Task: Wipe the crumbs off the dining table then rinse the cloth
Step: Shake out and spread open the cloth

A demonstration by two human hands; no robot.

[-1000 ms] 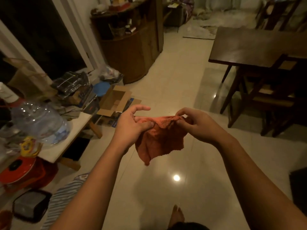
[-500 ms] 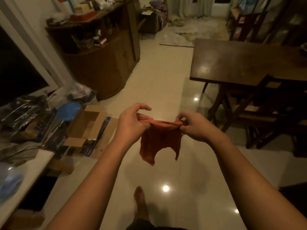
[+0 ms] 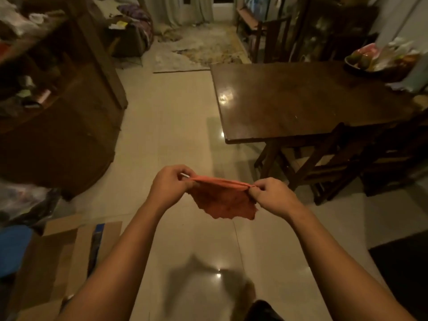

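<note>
"Pinching the ragged orange-red cloth (image 3: pixel 222 202) by its top edge, is that secure?"
"Left hand (image 3: pixel 170 188) and right hand (image 3: pixel 271 196) both nip it between thumb and fingertips, stretched in the air above the near floor, well short of the dark wooden dining table (image 3: pixel 301 100) at far right."
"Risk?"
"A corner could slip loose, dropping it onto the tiles."

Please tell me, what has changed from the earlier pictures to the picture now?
The person has walked forward, so the dining table is nearer and fills more of the view. The left hand and right hand have drawn slightly apart, which pulls the top edge of the orange cloth straight. The left forefinger, raised before, is now curled. Nothing was let go: both hands still pinch it in the air.
</note>
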